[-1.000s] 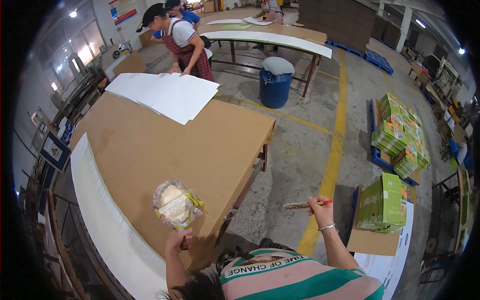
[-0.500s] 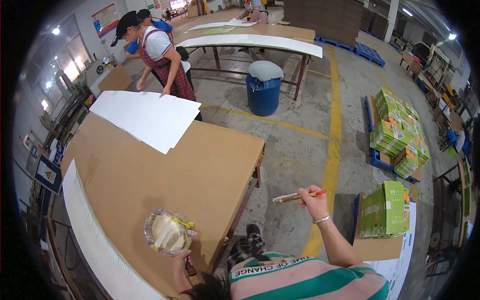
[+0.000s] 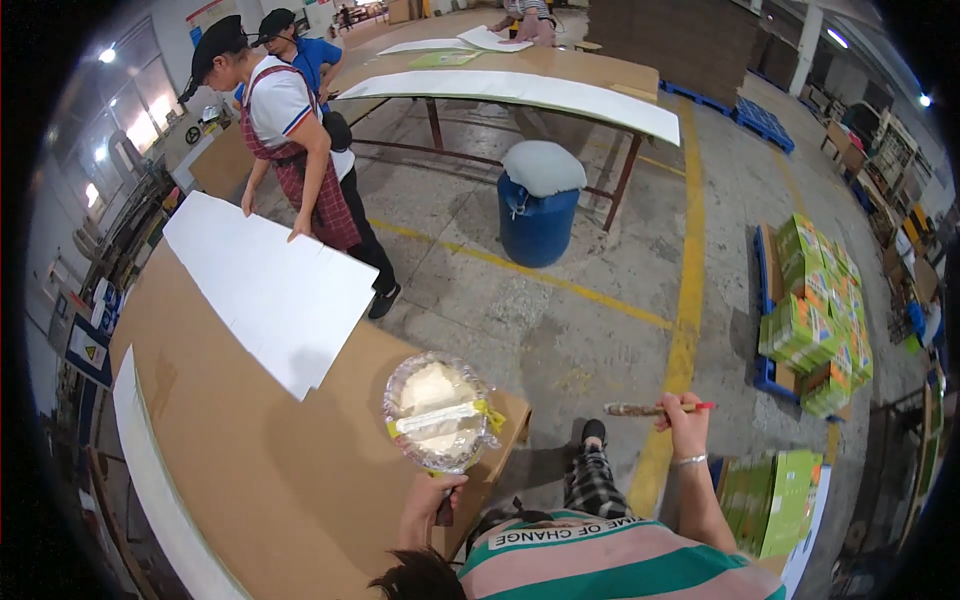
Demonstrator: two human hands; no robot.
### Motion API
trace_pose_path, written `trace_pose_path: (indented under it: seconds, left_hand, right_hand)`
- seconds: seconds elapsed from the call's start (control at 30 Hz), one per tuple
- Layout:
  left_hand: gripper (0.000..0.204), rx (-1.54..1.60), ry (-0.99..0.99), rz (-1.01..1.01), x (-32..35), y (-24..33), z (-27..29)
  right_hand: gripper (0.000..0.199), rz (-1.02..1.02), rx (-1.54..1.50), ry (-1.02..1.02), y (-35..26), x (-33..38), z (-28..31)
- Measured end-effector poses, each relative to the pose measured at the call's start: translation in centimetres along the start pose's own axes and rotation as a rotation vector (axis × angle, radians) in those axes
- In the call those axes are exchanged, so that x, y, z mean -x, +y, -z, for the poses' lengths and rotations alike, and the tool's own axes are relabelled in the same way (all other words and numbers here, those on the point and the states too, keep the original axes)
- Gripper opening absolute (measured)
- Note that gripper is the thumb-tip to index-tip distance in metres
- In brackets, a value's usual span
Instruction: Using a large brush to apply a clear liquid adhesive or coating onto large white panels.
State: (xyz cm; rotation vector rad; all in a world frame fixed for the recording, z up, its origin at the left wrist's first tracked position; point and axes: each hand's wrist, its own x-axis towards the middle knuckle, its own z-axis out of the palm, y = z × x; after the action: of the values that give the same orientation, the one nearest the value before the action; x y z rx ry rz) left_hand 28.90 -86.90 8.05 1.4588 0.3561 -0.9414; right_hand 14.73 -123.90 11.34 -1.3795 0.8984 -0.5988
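My left hand (image 3: 434, 490) is wrapped round the dark handle of a round pan (image 3: 432, 385), held over the right edge of the brown table (image 3: 290, 480). Clear plastic lines the pan, which holds a pale paste, and a whitish strip with yellow ends crosses its top. To the right, above the floor, my right hand (image 3: 684, 420) grips a brush (image 3: 640, 409) with a red handle end. Its paste-caked end points left. Beyond the pan, a person in a checked apron (image 3: 290, 150) has both hands on a large white sheet (image 3: 265, 290) lying over the table.
A stack of white sheets (image 3: 165, 480) runs along the table's left side. Past the table stand a covered blue barrel (image 3: 538, 215) and another long table (image 3: 590, 80). Green cartons (image 3: 815, 310) sit on a blue pallet at right, with more flat green cartons (image 3: 775, 500) nearer. Other people stand farther back.
My left hand and the pan have moved right and away from me, toward the table's edge. My right hand with the brush sits farther right. The person's white sheet has come nearer to me.
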Motion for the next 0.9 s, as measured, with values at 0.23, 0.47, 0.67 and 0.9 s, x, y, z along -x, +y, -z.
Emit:
trace_pose_path:
  seconds: [0.23,0.47,0.67,0.9]
  left_hand:
    - [0.015,0.115,-0.062,-0.127,-9.8,9.1,-11.7]
    - [0.011,0.243,0.125,-0.053,-16.8,16.3,-15.5]
    - [0.012,0.202,0.236,-0.094,-22.7,22.5,-14.0]
    - [0.014,0.143,0.297,-0.033,-31.4,34.9,-10.0]
  right_hand:
    - [0.019,-0.04,0.09,-0.047,-1.8,-18.0,0.2]
    - [0.02,0.002,0.066,-0.189,-7.9,-32.6,-7.8]
    - [0.025,0.052,0.076,-0.343,-10.8,-41.3,-19.4]
    - [0.027,0.06,0.066,-0.492,-14.8,-50.0,-35.8]
